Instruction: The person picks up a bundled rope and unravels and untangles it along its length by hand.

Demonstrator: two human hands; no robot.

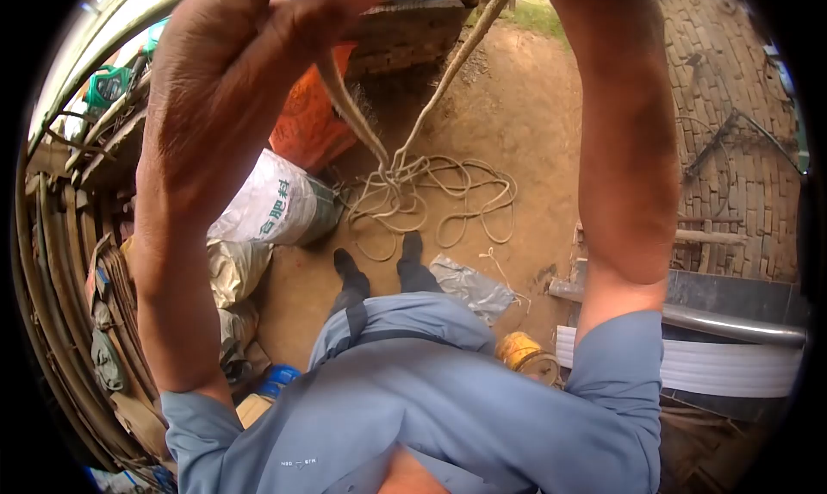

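My left hand (258, 55) is raised at the upper left, with its fingertips cut off by the top edge. It is closed on a pale rope (351, 111) that hangs down from it. A second strand of the rope runs from the top edge near my right forearm (624, 124) to the same spot on the ground. My right hand itself lies outside the view. The rest of the rope lies in loose loops on the dirt in front of my feet (412, 248).
A white printed sack (284, 203) and an orange-red bag (314, 106) stand at the left. Near my feet lie a grey plastic bag (474, 287) and a yellow can (524, 356). Poles (73, 279) line the left; a metal pipe (706, 320) and bricks (732, 141) are at the right.
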